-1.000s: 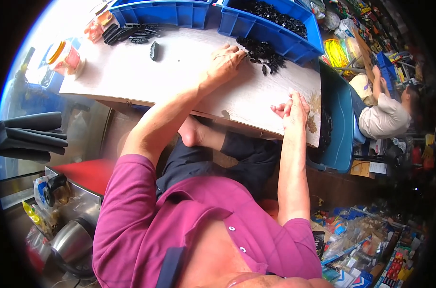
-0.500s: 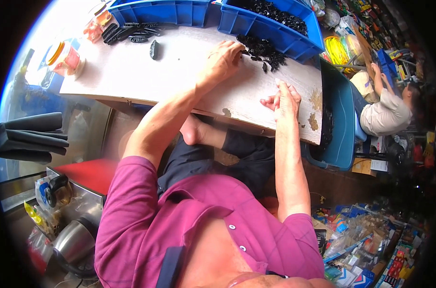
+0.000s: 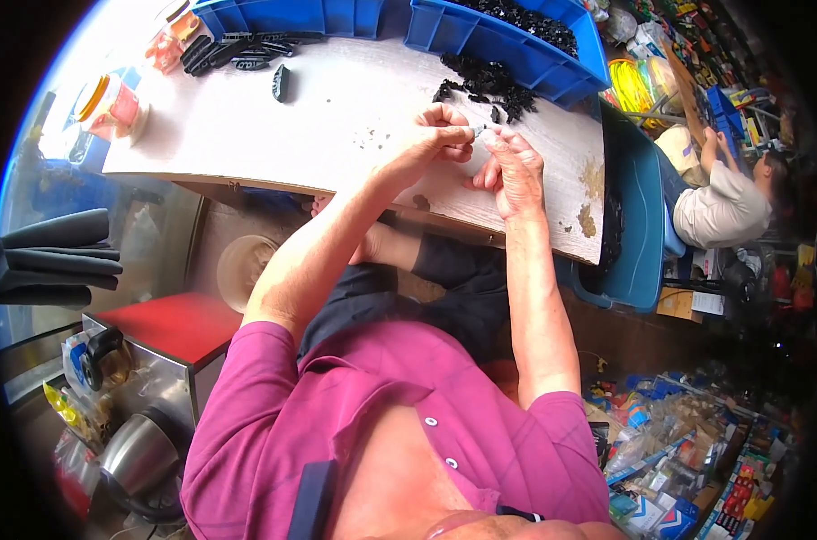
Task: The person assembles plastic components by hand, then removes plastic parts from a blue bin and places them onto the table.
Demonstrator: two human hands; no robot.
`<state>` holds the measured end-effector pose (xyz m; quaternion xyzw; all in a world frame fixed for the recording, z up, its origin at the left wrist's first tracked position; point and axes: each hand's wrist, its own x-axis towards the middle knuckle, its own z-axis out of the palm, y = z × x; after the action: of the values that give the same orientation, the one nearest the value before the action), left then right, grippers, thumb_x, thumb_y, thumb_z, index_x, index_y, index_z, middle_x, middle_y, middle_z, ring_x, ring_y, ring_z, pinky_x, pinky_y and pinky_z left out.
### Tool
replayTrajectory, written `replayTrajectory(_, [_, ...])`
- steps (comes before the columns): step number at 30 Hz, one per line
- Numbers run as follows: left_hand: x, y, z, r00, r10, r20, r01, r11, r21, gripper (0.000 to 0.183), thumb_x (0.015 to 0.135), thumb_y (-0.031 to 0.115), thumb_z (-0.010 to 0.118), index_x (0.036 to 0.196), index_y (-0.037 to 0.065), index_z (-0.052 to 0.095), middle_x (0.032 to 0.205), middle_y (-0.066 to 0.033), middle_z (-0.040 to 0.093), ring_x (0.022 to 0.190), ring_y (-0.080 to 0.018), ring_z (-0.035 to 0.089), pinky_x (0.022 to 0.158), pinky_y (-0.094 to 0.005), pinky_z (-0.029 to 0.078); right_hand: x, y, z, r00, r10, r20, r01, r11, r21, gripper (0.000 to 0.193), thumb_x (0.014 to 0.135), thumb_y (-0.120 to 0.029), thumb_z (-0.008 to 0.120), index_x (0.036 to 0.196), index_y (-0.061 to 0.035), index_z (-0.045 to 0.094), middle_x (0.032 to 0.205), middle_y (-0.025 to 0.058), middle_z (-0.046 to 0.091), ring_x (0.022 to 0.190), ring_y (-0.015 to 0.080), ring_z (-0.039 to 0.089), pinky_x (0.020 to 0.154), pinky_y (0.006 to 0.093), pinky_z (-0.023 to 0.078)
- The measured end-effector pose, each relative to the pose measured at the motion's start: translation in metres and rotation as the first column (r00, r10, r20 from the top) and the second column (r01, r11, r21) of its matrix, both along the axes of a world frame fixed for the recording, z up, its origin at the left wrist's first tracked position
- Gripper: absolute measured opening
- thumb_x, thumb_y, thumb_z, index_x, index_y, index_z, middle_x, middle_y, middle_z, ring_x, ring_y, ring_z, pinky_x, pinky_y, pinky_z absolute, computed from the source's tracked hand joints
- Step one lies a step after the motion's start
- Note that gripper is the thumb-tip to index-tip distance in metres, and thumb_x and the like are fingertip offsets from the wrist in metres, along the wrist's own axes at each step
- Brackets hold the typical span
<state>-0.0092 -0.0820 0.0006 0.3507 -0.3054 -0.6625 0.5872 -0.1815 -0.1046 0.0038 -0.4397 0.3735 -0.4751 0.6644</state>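
My left hand (image 3: 440, 135) is closed in a pinch, with a small dark part (image 3: 480, 130) showing at its fingertips. Just beside it my right hand (image 3: 515, 173) is also pinched, its fingertips meeting the same spot; what they grip is too small to make out. Both hands hover over the near part of the whitish table (image 3: 336, 99). Beyond them lies a loose pile of small black parts (image 3: 494, 88). Farther left, one black oblong piece (image 3: 281, 84) lies by itself, near a stack of long black pieces (image 3: 233, 52).
Two blue bins stand along the far edge: the right bin (image 3: 516, 61) holds many black parts, the left bin (image 3: 287, 18) shows its side. A jar with an orange lid (image 3: 110, 106) is at the left. A teal tub (image 3: 638, 225) borders the table's right end; beyond it sits another person (image 3: 723, 202).
My left hand has come back from the black pile toward me, now holding a small part. My right hand has moved up and left to meet it, its fingers now pinched.
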Motion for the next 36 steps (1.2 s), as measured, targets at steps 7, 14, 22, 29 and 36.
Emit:
replayTrajectory(7, [0.003, 0.009, -0.001, 0.995, -0.093, 0.039, 0.095, 0.995, -0.031, 0.012, 0.084, 0.008, 0.07, 0.09, 0.003, 0.061, 0.08, -0.0052, 0.063, 0.072, -0.0127, 0.063, 0.067, -0.0235, 0.052, 0.0, 0.001, 0.0, 0.985, 0.049, -0.163, -0.058, 0.997, -0.05, 0.025, 0.086, -0.016, 0.07, 0.102, -0.0004, 0.059, 0.048, 0.0024, 0.049, 0.038, 0.0133, 0.048, 0.044, 0.0299, 0.049])
replayTrajectory(14, [0.148, 0.026, -0.015, -0.35, 0.599, 0.72, -0.566, 0.477, -0.672, 0.039, 0.09, 0.04, 0.061, 0.107, 0.006, 0.069, 0.092, -0.0158, 0.069, 0.088, -0.0321, 0.065, 0.08, -0.0435, 0.05, 0.01, 0.019, 0.002, 0.998, 0.059, 0.024, -0.057, 0.995, -0.076, 0.015, 0.089, -0.013, 0.063, 0.098, -0.0035, 0.055, 0.049, 0.0021, 0.047, 0.044, 0.0152, 0.052, 0.051, 0.0381, 0.057])
replayTrajectory(22, [0.163, 0.018, -0.016, -0.258, 0.319, 0.912, -0.495, 0.767, -0.408, 0.037, 0.091, 0.042, 0.06, 0.089, 0.007, 0.072, 0.086, -0.0152, 0.07, 0.082, -0.0301, 0.067, 0.093, -0.0433, 0.046, 0.007, 0.014, -0.006, 0.999, 0.026, -0.028, -0.028, 0.996, -0.09, 0.019, 0.088, -0.018, 0.066, 0.098, -0.0058, 0.055, 0.051, 0.0025, 0.049, 0.047, 0.0175, 0.055, 0.053, 0.0415, 0.057])
replayTrajectory(29, [0.122, 0.038, -0.014, -0.208, 0.414, 0.886, -0.25, 0.853, -0.458, 0.028, 0.083, 0.017, 0.068, 0.108, 0.012, 0.06, 0.1, -0.0093, 0.066, 0.1, -0.0336, 0.059, 0.089, -0.0442, 0.047, 0.013, 0.019, -0.001, 0.999, -0.013, 0.035, 0.015, 0.998, -0.065, 0.013, 0.089, -0.014, 0.065, 0.097, -0.0055, 0.058, 0.051, 0.001, 0.049, 0.049, 0.016, 0.057, 0.056, 0.0395, 0.058])
replayTrajectory(36, [0.108, 0.05, -0.017, -0.367, 0.489, 0.791, -0.297, 0.745, -0.598, 0.026, 0.082, 0.021, 0.07, 0.107, 0.014, 0.067, 0.096, -0.008, 0.068, 0.098, -0.0314, 0.062, 0.098, -0.0427, 0.041, 0.02, 0.023, 0.001, 0.995, -0.029, 0.097, 0.032, 0.999, -0.032, 0.011, 0.089, -0.013, 0.065, 0.097, -0.007, 0.059, 0.051, 0.0019, 0.05, 0.05, 0.0164, 0.058, 0.059, 0.0436, 0.059])
